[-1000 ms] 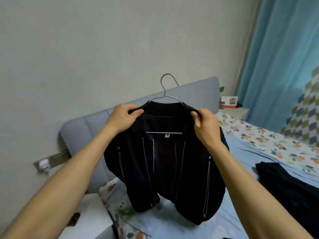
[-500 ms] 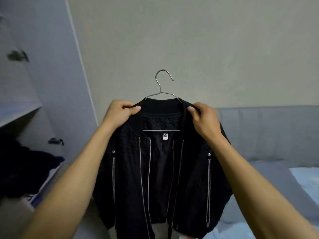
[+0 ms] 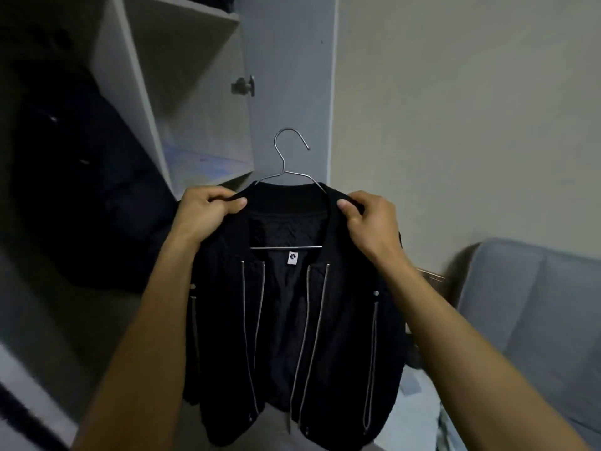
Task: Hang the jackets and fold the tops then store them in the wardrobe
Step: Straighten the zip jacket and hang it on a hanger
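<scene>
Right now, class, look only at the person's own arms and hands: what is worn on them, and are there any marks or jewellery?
Both forearms are bare up to the frame's edge; no sleeve shows. The left hand and right hand wear no gloves, and no rings, watch or bracelet can be seen. Fingernails look short and unpainted. No markings are visible in this dim light.

- Dim, flat indoor light with a grey-blue cast; its source is not in view.
- The wardrobe (image 3: 169,92) interior at left sinks into near black.
- The black jacket (image 3: 292,304) shows little detail apart from glinting zips.
- Lower left corner smeared by motion blur.
- Wide-angle bending at the edges.
</scene>
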`<state>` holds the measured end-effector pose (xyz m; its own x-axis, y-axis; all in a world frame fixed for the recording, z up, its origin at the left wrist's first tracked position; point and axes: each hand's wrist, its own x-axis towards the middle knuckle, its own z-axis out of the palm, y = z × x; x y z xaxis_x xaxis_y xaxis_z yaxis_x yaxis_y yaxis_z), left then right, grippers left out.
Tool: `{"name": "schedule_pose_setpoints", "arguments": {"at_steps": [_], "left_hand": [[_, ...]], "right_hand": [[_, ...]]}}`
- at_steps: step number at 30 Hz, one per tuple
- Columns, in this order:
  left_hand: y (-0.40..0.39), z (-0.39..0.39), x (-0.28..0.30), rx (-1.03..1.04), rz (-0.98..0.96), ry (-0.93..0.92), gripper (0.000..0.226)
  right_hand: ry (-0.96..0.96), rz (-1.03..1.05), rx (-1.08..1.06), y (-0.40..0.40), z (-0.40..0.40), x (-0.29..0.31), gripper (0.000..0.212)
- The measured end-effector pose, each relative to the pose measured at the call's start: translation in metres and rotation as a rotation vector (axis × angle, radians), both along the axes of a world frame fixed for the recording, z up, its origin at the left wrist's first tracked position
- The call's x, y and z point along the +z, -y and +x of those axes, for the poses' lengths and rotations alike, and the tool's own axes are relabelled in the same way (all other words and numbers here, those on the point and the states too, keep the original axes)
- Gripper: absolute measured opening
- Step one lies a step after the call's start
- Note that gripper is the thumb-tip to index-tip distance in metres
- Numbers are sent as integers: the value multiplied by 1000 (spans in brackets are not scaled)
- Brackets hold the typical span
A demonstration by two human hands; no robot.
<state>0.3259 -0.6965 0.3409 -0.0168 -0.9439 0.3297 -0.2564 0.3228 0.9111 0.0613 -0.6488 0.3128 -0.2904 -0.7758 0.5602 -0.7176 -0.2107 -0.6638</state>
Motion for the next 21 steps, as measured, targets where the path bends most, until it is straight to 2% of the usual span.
{"name": "schedule_pose_setpoints", "arguments": {"at_steps": [5, 8, 10, 12, 15, 21], "left_hand": [[16, 47, 0, 125, 83, 59, 4], [11, 60, 7, 111, 149, 238, 31], [3, 60, 9, 98, 227, 286, 39], [-6, 53, 8, 92, 333, 193, 42], [-14, 50, -7, 170, 407, -43, 72], [-35, 46, -18, 416, 460, -253, 41]], "right_hand": [[1, -11, 286, 74, 26, 2, 19], [19, 27, 456, 113, 36, -3, 18], [16, 23, 552, 137, 41, -10, 17], [13, 28, 640, 160, 46, -19, 17], [-8, 62, 771, 186, 62, -30, 19], [-68, 48, 931, 212, 120, -38, 26]]}}
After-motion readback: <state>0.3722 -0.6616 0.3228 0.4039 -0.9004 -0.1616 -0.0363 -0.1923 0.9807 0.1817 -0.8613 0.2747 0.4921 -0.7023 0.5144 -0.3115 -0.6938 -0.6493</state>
